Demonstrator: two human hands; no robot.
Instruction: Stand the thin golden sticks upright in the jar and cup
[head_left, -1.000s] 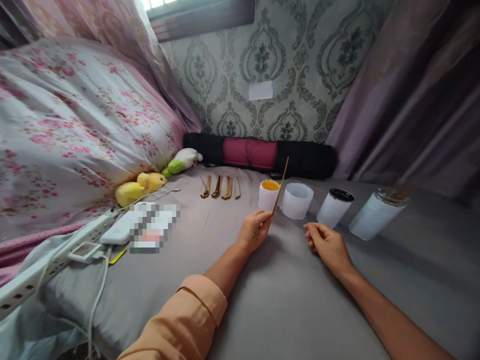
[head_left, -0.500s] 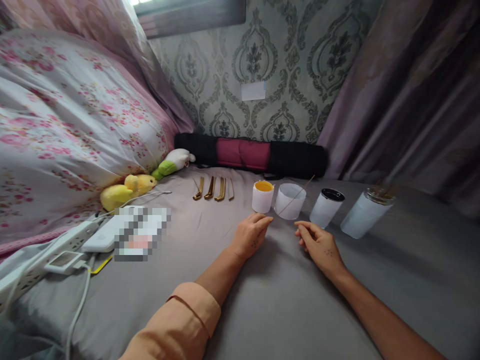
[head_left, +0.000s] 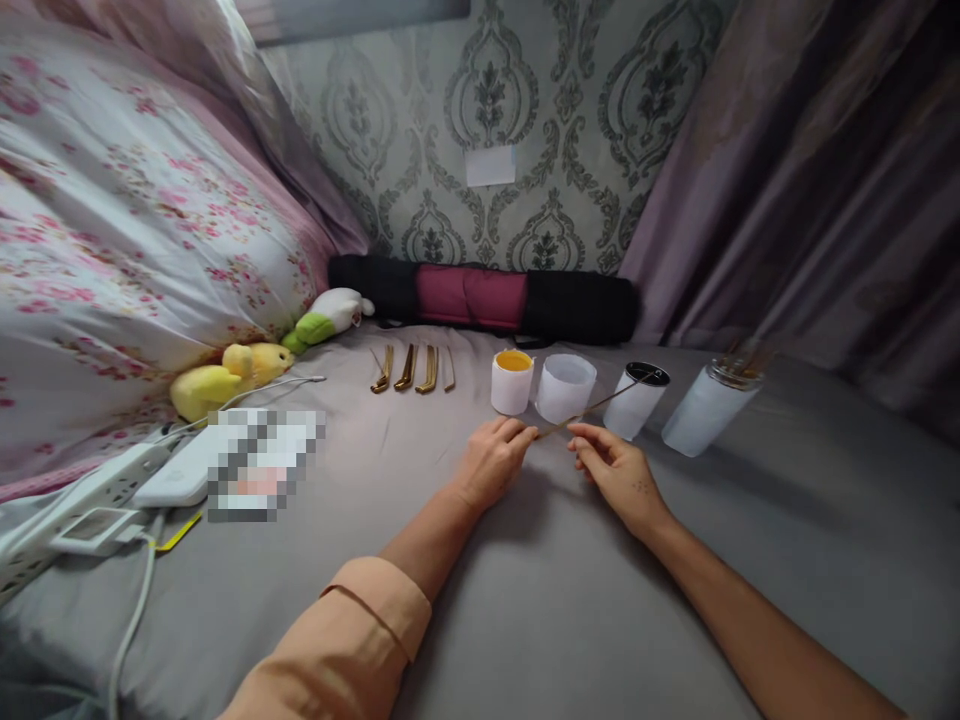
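Bare grey bed sheet [head_left: 540,610] lies open in the near foreground. Beyond it a row of four cups [head_left: 566,390] stands in the way, and a thin stick [head_left: 600,405] slants low before them. Gold tools [head_left: 411,368] lie to the left.

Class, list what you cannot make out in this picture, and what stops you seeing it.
All in the head view:
Pixelated patch: blurring hides whatever lies there.
Jar: white wrap hides contents; sticks at its mouth are blurred.
Right hand: fingertips too small to tell whether they touch the thin stick in the left hand.
Power strip: cut off by left edge.
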